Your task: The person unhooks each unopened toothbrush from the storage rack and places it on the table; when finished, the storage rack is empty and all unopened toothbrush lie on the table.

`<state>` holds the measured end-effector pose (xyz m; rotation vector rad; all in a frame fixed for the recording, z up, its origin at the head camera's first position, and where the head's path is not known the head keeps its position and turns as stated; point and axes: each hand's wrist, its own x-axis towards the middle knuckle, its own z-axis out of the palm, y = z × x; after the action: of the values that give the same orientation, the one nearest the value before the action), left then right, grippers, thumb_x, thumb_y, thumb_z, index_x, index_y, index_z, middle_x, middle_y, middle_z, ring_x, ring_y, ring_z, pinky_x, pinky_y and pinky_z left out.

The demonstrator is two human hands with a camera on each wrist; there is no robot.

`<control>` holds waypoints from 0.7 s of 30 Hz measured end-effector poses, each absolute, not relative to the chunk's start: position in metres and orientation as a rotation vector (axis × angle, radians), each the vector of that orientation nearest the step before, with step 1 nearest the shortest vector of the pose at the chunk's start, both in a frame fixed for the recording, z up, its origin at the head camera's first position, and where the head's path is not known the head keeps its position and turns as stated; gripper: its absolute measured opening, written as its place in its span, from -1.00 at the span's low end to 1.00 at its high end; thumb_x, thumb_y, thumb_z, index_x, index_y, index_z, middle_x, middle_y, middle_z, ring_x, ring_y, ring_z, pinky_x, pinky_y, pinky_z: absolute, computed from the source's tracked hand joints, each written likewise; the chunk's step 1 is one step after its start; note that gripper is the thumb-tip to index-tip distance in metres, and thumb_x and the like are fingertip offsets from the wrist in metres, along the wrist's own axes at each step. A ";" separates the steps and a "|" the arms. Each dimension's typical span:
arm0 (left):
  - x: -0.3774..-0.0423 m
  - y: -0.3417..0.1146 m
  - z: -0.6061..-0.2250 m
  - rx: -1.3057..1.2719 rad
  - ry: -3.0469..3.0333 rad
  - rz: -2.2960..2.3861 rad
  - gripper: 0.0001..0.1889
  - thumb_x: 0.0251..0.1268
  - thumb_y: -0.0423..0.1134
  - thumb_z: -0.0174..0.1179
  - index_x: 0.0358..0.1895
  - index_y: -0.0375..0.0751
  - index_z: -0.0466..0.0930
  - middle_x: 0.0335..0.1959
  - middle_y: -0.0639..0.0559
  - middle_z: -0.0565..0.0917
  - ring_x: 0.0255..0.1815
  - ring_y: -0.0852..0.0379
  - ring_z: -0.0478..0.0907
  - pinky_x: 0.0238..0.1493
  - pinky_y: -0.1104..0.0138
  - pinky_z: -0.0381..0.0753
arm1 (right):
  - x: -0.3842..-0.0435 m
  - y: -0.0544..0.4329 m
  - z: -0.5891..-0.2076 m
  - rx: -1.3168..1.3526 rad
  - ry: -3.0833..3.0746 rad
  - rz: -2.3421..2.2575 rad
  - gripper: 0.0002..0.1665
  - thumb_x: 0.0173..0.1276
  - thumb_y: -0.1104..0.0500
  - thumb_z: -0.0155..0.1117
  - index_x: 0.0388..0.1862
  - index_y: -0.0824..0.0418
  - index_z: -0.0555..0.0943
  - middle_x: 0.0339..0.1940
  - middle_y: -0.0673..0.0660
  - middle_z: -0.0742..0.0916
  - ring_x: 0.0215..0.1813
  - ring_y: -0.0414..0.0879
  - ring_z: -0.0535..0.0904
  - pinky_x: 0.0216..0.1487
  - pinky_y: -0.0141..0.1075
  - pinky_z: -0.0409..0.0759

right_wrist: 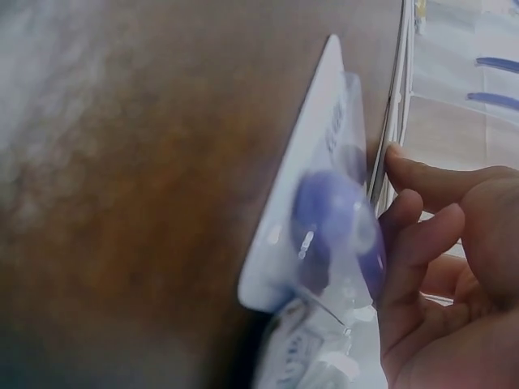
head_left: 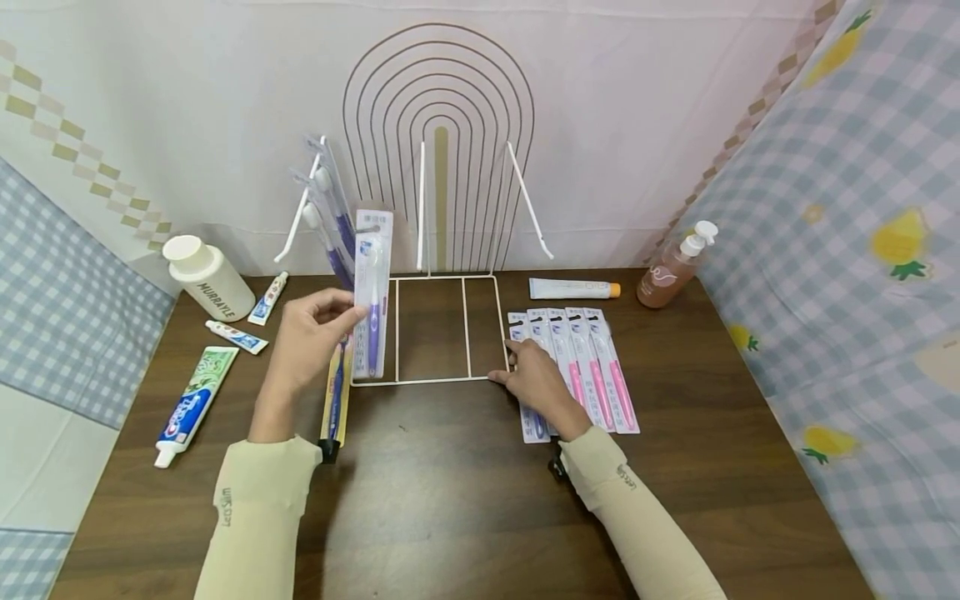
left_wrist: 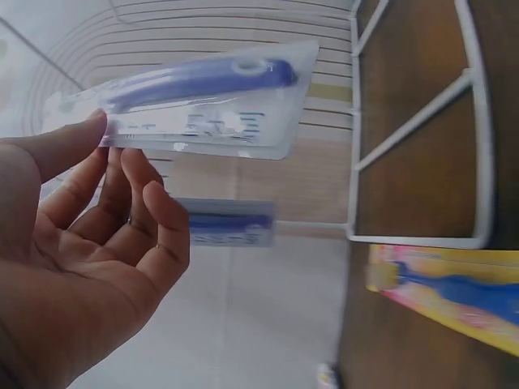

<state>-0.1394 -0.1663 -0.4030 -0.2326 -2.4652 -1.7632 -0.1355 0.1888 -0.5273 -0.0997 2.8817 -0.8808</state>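
Observation:
Between thumb and fingers, my left hand (head_left: 311,329) pinches the edge of a packaged purple toothbrush (head_left: 372,296), upright above the left front of a white wire display rack (head_left: 465,329). Two or so packaged purple toothbrushes (head_left: 330,221) hang on the rack's left prong, also partly visible behind the hand in the left wrist view. At the rack's right front corner, my right hand (head_left: 536,375) holds the wire with thumb and fingertips. Beside and partly under that hand lies a row of packaged toothbrushes (head_left: 592,371), purple on the left and pink on the right.
A yellow-backed blue toothbrush pack (head_left: 337,400) lies by the left forearm. Toothpaste tubes (head_left: 197,400) and a white bottle (head_left: 210,279) are at left. A white-and-orange tube (head_left: 573,289) and a pump bottle (head_left: 675,267) stand or lie at back right. Curtains border the table.

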 end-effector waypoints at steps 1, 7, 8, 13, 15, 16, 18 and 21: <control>-0.137 -0.167 -0.407 -0.236 -2.483 -1.775 -0.78 0.61 -0.34 0.43 0.03 -0.52 0.83 -0.35 0.42 0.75 -0.34 0.38 0.67 -0.24 0.53 0.65 | -0.135 0.188 -0.527 -0.101 2.879 -0.890 -0.02 0.42 -0.05 0.74 0.62 0.44 0.58 -0.15 0.17 0.69 -0.22 -0.02 0.54 -0.11 -0.14 0.54; -0.124 -0.177 -0.427 -0.203 -2.680 -1.817 -0.74 0.62 -0.35 0.40 0.08 -0.56 0.78 -0.36 0.12 0.75 -0.38 0.30 0.64 -0.30 0.43 0.65 | -0.135 0.188 -0.526 -0.105 2.873 -0.922 -0.03 0.40 -0.03 0.76 0.61 0.43 0.59 -0.19 0.14 0.67 -0.24 -0.03 0.52 -0.14 -0.17 0.50; -0.122 -0.180 -0.431 -0.188 -2.714 -1.826 -0.74 0.63 -0.34 0.39 0.09 -0.56 0.77 -0.37 0.10 0.73 -0.40 0.29 0.62 -0.32 0.40 0.64 | -0.135 0.188 -0.527 -0.103 2.872 -0.923 -0.03 0.40 -0.03 0.76 0.61 0.43 0.59 -0.19 0.14 0.67 -0.24 -0.03 0.51 -0.15 -0.17 0.50; -0.111 -0.196 -0.448 -0.086 -2.807 -1.870 -0.72 0.67 -0.32 0.35 0.11 -0.58 0.74 -0.42 0.16 0.68 -0.43 0.28 0.58 -0.33 0.33 0.67 | -0.138 0.189 -0.531 -0.094 2.876 -0.878 -0.01 0.40 -0.06 0.76 0.63 0.41 0.59 -0.16 0.14 0.68 -0.22 -0.04 0.53 -0.14 -0.19 0.51; -0.106 -0.203 -0.454 -0.052 -2.827 -1.864 -0.71 0.68 -0.32 0.34 0.12 -0.58 0.74 -0.43 0.19 0.69 -0.43 0.28 0.58 -0.32 0.33 0.68 | -0.139 0.190 -0.533 -0.091 2.880 -0.856 -0.01 0.41 -0.08 0.76 0.64 0.39 0.58 -0.15 0.14 0.69 -0.22 -0.03 0.54 -0.14 -0.19 0.52; -0.104 -0.207 -0.457 -0.035 -2.840 -1.853 -0.70 0.68 -0.31 0.34 0.13 -0.58 0.75 -0.43 0.19 0.70 -0.42 0.27 0.58 -0.31 0.33 0.69 | -0.139 0.190 -0.533 -0.091 2.881 -0.850 0.00 0.41 -0.09 0.75 0.64 0.38 0.58 -0.14 0.13 0.69 -0.22 -0.04 0.54 -0.14 -0.19 0.52; -0.100 -0.215 -0.461 0.002 -2.858 -1.836 -0.69 0.69 -0.29 0.33 0.15 -0.57 0.75 -0.43 0.20 0.71 -0.42 0.27 0.58 -0.30 0.32 0.69 | -0.139 0.191 -0.534 -0.089 2.883 -0.847 0.00 0.41 -0.09 0.76 0.64 0.37 0.59 -0.14 0.13 0.69 -0.21 -0.03 0.54 -0.13 -0.19 0.53; -0.097 -0.226 -0.466 0.055 -2.881 -1.804 -0.67 0.69 -0.28 0.32 0.17 -0.57 0.74 -0.44 0.18 0.70 -0.42 0.25 0.57 -0.31 0.31 0.67 | -0.139 0.191 -0.533 -0.091 2.885 -0.853 -0.01 0.41 -0.08 0.76 0.63 0.39 0.59 -0.15 0.13 0.69 -0.21 -0.03 0.55 -0.13 -0.18 0.53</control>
<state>-0.0968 -0.2256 -0.4664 0.0551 -2.8810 -1.8042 -0.1392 0.1907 -0.5334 -0.0910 2.8854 -0.8533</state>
